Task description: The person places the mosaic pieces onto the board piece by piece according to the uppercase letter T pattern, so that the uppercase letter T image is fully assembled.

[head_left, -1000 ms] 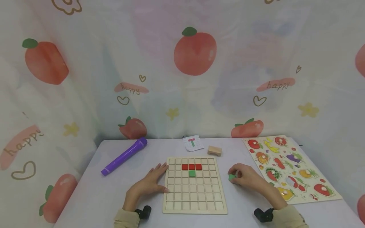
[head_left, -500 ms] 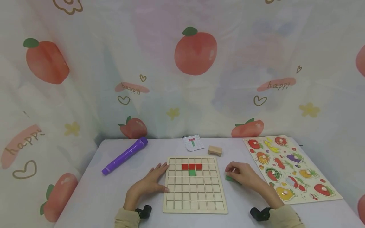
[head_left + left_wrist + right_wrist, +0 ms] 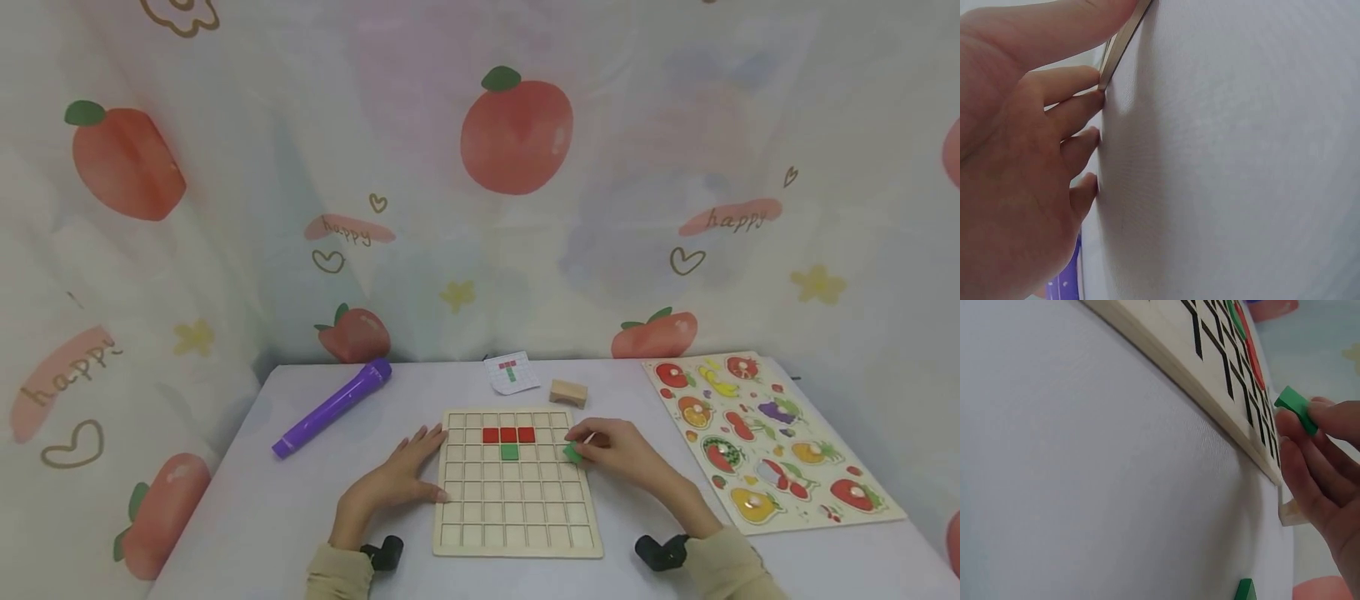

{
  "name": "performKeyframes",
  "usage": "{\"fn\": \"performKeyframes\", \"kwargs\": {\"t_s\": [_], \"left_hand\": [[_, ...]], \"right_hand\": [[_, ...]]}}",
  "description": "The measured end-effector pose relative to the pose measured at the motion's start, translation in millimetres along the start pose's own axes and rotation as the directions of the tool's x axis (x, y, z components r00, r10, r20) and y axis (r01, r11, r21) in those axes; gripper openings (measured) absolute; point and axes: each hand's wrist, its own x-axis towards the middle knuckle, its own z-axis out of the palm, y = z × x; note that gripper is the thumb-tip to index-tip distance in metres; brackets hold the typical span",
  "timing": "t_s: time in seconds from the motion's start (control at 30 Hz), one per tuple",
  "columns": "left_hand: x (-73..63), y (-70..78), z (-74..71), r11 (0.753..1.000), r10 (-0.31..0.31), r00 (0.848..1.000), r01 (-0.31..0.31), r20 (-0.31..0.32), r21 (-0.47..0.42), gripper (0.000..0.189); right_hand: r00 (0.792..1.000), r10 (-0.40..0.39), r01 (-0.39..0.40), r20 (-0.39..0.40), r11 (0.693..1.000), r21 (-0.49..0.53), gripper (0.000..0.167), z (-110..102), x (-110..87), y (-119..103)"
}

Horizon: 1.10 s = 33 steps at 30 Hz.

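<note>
A wooden grid board (image 3: 517, 517) lies on the table, holding a row of 3 red squares (image 3: 508, 435) and a green square (image 3: 510, 452) below the middle one. My left hand (image 3: 397, 475) rests along the board's left edge, fingers extended, thumb and fingertips touching the rim; it holds nothing. Between thumb and fingers of my right hand (image 3: 626, 454) a small green block (image 3: 1297, 407) is pinched, above the board's right edge. Another green block (image 3: 1245, 590) lies on the table, seen at the bottom of the right wrist view; the head view does not show it.
Behind the board lie a paper card (image 3: 512, 373) with a red and green T pattern and a small wooden block (image 3: 568, 392). A purple toy microphone (image 3: 333, 408) is at the left. A fruit puzzle board (image 3: 772, 442) lies at the right.
My right hand has moved left from the table to the board's right edge, carrying the green block. The left hand keeps its place on the board.
</note>
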Motion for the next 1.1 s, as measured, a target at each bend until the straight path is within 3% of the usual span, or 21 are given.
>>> {"fn": "performKeyframes", "kwargs": {"t_s": [0.2, 0.43, 0.87, 1.1], "left_hand": [[-0.8, -0.6, -2.0, 0.999, 0.018, 1.000, -0.018, 0.001, 0.030, 0.099], [-1.4, -0.5, -3.0, 0.999, 0.047, 0.999, -0.047, -0.005, 0.008, 0.099], [0.3, 0.4, 0.1, 0.999, 0.043, 0.999, -0.043, -0.006, 0.008, 0.099], [-0.4, 0.6, 0.4, 0.999, 0.033, 0.999, -0.033, -0.007, -0.003, 0.098]], "right_hand": [[1.000, 0.010, -0.011, 0.027, 0.999, 0.039, 0.022, 9, 7.6, -12], [0.998, 0.008, -0.012, 0.060, 0.997, 0.072, 0.028, 21, 13.3, -22], [0.996, -0.007, 0.001, 0.088, 0.998, 0.068, 0.028, 34, 20.3, -31], [0.989, -0.062, 0.052, 0.137, 0.996, 0.073, 0.029, 38, 22.5, -34]]}}
